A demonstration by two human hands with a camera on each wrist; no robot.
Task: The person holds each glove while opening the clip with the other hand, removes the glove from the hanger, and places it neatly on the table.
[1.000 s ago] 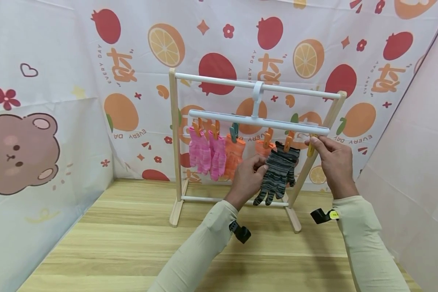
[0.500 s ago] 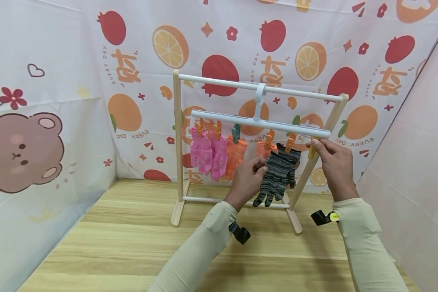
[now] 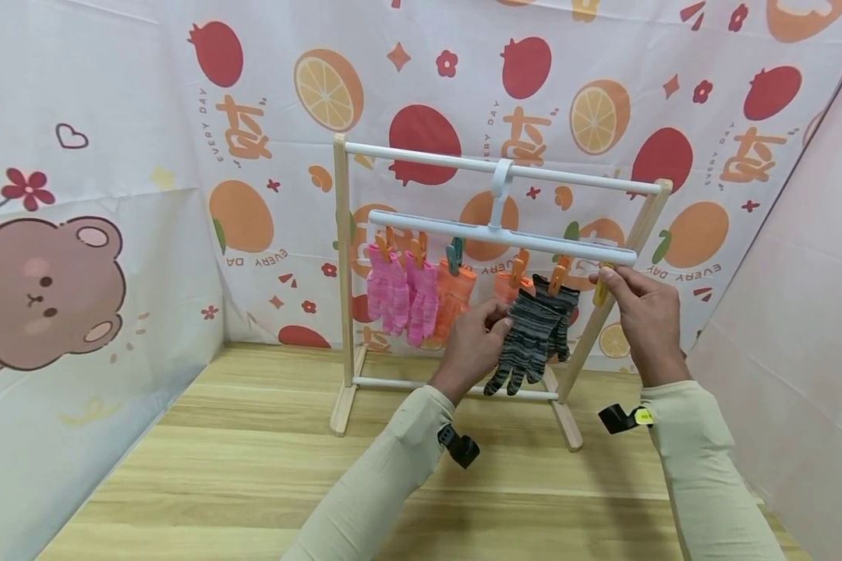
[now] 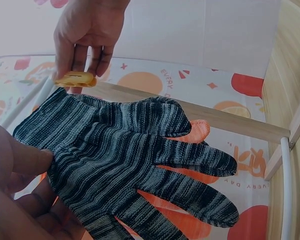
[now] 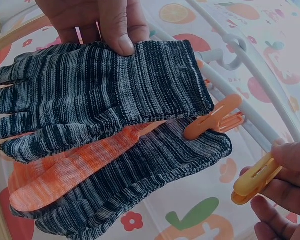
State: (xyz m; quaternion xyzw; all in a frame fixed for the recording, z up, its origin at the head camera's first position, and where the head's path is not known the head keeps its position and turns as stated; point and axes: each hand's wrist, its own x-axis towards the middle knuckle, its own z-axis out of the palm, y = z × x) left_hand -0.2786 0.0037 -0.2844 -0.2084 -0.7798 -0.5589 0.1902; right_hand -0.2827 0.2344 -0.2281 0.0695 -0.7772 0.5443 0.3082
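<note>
My left hand point(image 3: 473, 343) pinches a dark grey striped glove point(image 4: 120, 165) near its cuff, between thumb and fingers. Behind it, a matching striped glove point(image 5: 155, 175) hangs from an orange clothespin point(image 5: 212, 120) on the white hanger point(image 3: 463, 230). At the hanger's right end my right hand point(image 3: 645, 315) pinches a yellow clothespin point(image 5: 257, 179). In the right wrist view the held glove's cuff is apart from that yellow clothespin, and an orange glove point(image 5: 75, 170) shows between the striped pair.
Pink gloves point(image 3: 386, 292) and orange gloves point(image 3: 454, 296) hang to the left, the pink ones on orange clothespins and one orange glove on a green clothespin point(image 3: 454, 255). A wooden rack point(image 3: 344, 296) carries the hanger on its white top rod point(image 3: 428, 157), standing on a wood-grain table point(image 3: 252, 467).
The head view has shifted slightly. Both hands keep their grips on the striped glove and the yellow clothespin, with hardly any movement.
</note>
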